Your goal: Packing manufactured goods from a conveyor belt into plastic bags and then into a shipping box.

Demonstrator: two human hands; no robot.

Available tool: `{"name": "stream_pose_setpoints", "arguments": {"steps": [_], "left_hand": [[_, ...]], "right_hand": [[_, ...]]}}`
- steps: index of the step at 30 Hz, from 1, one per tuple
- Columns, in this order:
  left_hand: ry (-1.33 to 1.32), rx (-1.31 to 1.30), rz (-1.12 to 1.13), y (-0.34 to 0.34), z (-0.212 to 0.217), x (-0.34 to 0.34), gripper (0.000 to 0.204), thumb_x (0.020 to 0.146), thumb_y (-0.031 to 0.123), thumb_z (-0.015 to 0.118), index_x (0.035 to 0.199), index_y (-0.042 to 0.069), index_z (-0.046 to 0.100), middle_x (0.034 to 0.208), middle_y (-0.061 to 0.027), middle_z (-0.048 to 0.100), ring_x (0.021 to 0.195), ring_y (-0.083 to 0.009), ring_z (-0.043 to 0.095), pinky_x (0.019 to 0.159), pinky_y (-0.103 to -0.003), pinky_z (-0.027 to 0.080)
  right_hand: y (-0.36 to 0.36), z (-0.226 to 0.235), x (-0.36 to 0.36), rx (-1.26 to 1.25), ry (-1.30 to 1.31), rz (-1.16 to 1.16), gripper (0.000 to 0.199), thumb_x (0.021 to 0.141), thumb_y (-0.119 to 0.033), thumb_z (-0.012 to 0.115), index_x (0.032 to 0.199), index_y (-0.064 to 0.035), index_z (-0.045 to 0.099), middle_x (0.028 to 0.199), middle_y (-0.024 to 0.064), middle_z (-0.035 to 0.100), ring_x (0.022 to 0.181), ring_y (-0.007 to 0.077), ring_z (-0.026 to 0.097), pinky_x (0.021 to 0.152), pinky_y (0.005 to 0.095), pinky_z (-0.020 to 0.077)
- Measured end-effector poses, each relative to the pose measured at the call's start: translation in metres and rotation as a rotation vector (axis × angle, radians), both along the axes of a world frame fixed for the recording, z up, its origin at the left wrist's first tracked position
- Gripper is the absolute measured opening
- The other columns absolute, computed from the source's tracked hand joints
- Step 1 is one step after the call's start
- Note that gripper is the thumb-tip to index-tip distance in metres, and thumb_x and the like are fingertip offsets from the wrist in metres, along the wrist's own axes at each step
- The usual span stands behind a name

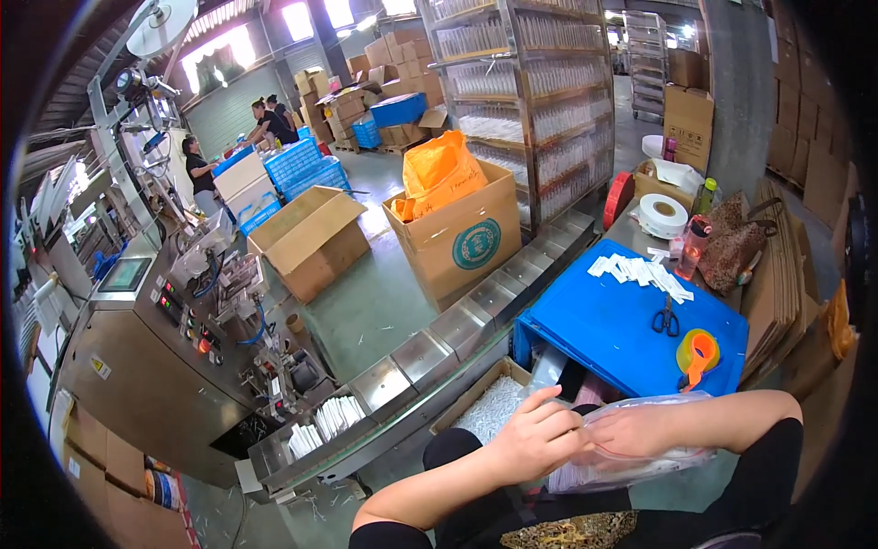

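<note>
We're looking at a clear plastic bag (599,474) lying over the lap, just in front of the blue table (585,316). Something pinkish is showing through it (we're not making out what). The right hand (631,430) is sitting at the bag with film over its fingers; we can't tell how far they're opening or what they're gripping. The left hand (540,435) is meeting it at the bag's left edge: fingers half curling, index raised, and we're not able to confirm a pinch.

On the table we're seeing white strips (640,273) lying loose, scissors (666,320) resting below them and a tape roll (684,352) standing near the corner. A box of white scraps (494,404) is sitting left of the table.

Further left, a metal conveyor (434,343) is running diagonally past us, white bundles (325,425) lying at its near end beside a machine (155,357). Beyond it, a carton (430,252) is holding an orange bag (444,174), with a tall rack (526,91) standing behind.
</note>
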State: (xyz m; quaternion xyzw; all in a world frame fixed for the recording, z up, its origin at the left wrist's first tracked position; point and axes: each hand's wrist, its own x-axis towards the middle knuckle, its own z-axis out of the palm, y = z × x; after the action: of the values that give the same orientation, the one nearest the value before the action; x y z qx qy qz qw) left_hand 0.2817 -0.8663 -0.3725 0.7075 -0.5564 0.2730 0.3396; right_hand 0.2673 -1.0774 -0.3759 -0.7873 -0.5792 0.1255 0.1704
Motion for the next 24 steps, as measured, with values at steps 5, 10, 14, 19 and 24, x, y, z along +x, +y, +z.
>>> {"name": "stream_pose_setpoints", "arguments": {"steps": [5, 10, 14, 19, 24], "left_hand": [[0.008, -0.070, -0.003, 0.000, -0.002, -0.005, 0.018, 0.070, 0.018, 0.072, 0.080, 0.010, 0.059, 0.078, -0.0007, 0.057, 0.069, -0.0156, 0.057, 0.090, -0.039, 0.041], [0.000, -0.107, 0.036, -0.004, -0.003, -0.007, 0.019, 0.069, 0.016, 0.073, 0.079, 0.010, 0.058, 0.075, -0.0016, 0.058, 0.066, -0.0160, 0.057, 0.089, -0.039, 0.041], [-0.019, -0.155, 0.100, -0.013, -0.009, -0.011, 0.018, 0.069, 0.015, 0.073, 0.078, 0.010, 0.059, 0.073, -0.0018, 0.058, 0.065, -0.0159, 0.057, 0.089, -0.039, 0.041], [0.115, -0.195, 0.058, -0.017, -0.014, -0.016, 0.016, 0.071, 0.016, 0.072, 0.078, 0.010, 0.059, 0.073, -0.0029, 0.057, 0.066, -0.0177, 0.057, 0.088, -0.040, 0.041], [0.314, -0.023, -0.093, -0.007, -0.016, -0.011, 0.013, 0.076, 0.015, 0.067, 0.078, 0.007, 0.057, 0.074, -0.0060, 0.055, 0.073, -0.0245, 0.056, 0.088, -0.042, 0.041]], "right_hand": [[-0.003, 0.030, -0.007, 0.218, 0.074, -0.025, 0.016, 0.083, -0.012, 0.053, 0.094, -0.0019, 0.059, 0.102, 0.0173, 0.056, 0.097, 0.0290, 0.053, 0.086, 0.0390, 0.0433], [-0.003, 0.077, -0.015, 0.328, -0.388, -0.266, 0.023, 0.076, -0.027, 0.064, 0.085, -0.0062, 0.061, 0.103, 0.0138, 0.057, 0.088, 0.0264, 0.056, 0.075, 0.0376, 0.0446], [0.002, 0.078, -0.027, 0.003, -0.242, -0.338, 0.025, 0.075, -0.031, 0.064, 0.082, -0.0075, 0.060, 0.099, 0.0095, 0.058, 0.084, 0.0253, 0.057, 0.072, 0.0369, 0.0449], [-0.002, 0.069, -0.029, 0.053, -0.196, -0.336, 0.015, 0.078, -0.020, 0.060, 0.077, -0.0060, 0.056, 0.082, 0.0084, 0.058, 0.077, 0.0256, 0.056, 0.067, 0.0346, 0.0465], [-0.003, 0.068, -0.036, 0.057, -0.170, -0.365, 0.011, 0.077, -0.015, 0.060, 0.075, -0.0052, 0.056, 0.080, 0.0090, 0.057, 0.076, 0.0255, 0.056, 0.068, 0.0344, 0.0466]]}}
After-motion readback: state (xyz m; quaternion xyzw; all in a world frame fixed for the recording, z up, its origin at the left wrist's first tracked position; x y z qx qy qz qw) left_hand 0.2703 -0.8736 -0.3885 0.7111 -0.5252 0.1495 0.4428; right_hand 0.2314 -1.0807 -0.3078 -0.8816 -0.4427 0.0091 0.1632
